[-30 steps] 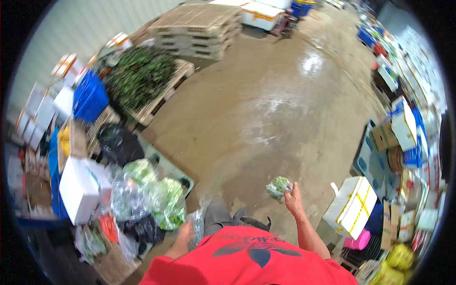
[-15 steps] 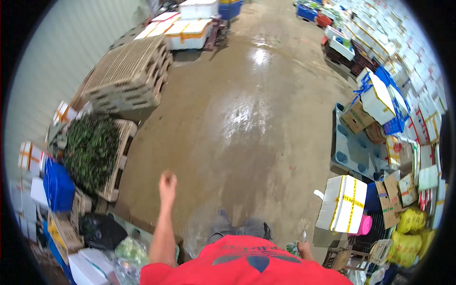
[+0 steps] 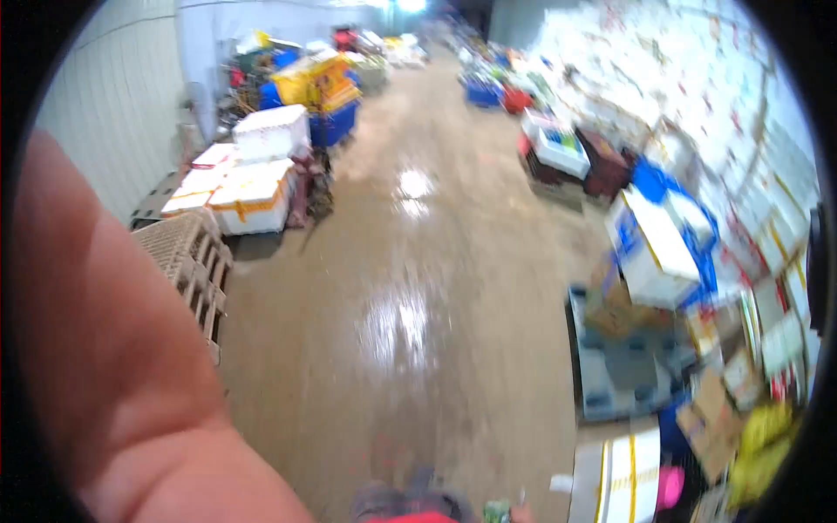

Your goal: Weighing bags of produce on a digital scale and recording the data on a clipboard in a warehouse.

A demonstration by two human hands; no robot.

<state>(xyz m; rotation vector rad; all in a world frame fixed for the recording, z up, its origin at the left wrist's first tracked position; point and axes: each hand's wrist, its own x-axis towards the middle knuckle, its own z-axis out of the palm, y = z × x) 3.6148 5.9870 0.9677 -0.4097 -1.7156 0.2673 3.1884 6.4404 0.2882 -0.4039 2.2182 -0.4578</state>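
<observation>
My left hand (image 3: 122,322) is raised very close to the camera and fills the left side, large and blurred. Its fingers cannot be made out, so whether it holds anything does not show. At the lower edge, a sliver of my right hand (image 3: 521,514) is beside a small green-and-white thing (image 3: 496,511), which it seems to grip. What kind of thing that is, the blur hides. Below me, a bit of my red shirt (image 3: 418,518) shows above my dark legs.
A wet concrete floor (image 3: 349,392) runs ahead. Stacked pallets (image 3: 187,253) and white foam boxes (image 3: 253,196) stand left. To the right are a blue-grey pallet (image 3: 623,375), a taped foam box (image 3: 641,479), cardboard and yellow sacks (image 3: 758,453). Foam boxes line the right wall.
My left hand has come up from low over the floor to close before the camera. The view has tilted up, showing more of the far aisle. My right hand now sits at the lower edge.
</observation>
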